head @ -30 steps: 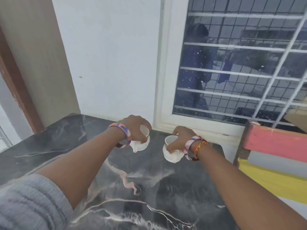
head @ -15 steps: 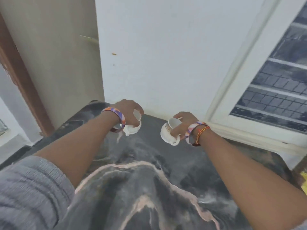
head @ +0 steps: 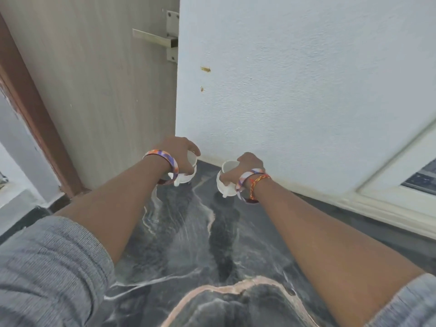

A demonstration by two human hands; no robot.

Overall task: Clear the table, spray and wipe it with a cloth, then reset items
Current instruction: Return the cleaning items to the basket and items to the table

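Two white cups at frame centre, near the far edge of the dark marble bench (head: 188, 244): left cup (head: 190, 169) gripped from above by left hand (head: 180, 153) fingers, right cup (head: 225, 179) clasped by right hand (head: 246, 167) fingers. White wall (head: 295, 90) just behind.

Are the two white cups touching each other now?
Apart. The head view shows dark table between the left cup and the right cup.
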